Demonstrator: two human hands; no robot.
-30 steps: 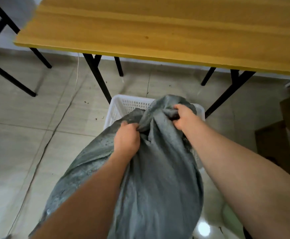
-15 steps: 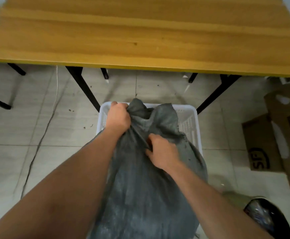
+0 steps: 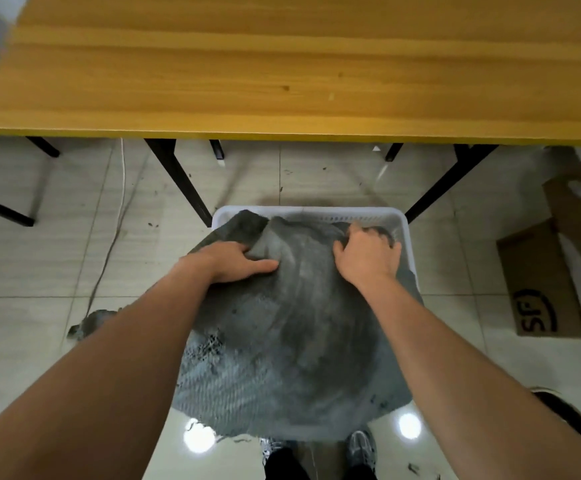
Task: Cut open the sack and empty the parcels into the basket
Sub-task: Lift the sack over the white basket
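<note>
A grey woven sack (image 3: 292, 341) bulges over the white plastic basket (image 3: 400, 220) on the floor and hides most of it. My left hand (image 3: 230, 263) grips a fold of the sack at its far left corner. At the far right corner, inside the basket's rim, my right hand (image 3: 365, 258) clutches the cloth. No parcels show; the sack covers whatever is in the basket.
A yellow wooden table (image 3: 282, 71) on black legs (image 3: 178, 178) stands just beyond the basket. Brown cardboard boxes (image 3: 538, 282) sit to the right. A grey scrap (image 3: 90, 323) and a cable (image 3: 119, 209) lie on the tiled floor at left. My shoes (image 3: 316, 448) show below the sack.
Both hands have shifted their hold: the left came back toward me, the right went out to the sack's far right corner. The sack now spreads wider and flatter over the basket.
</note>
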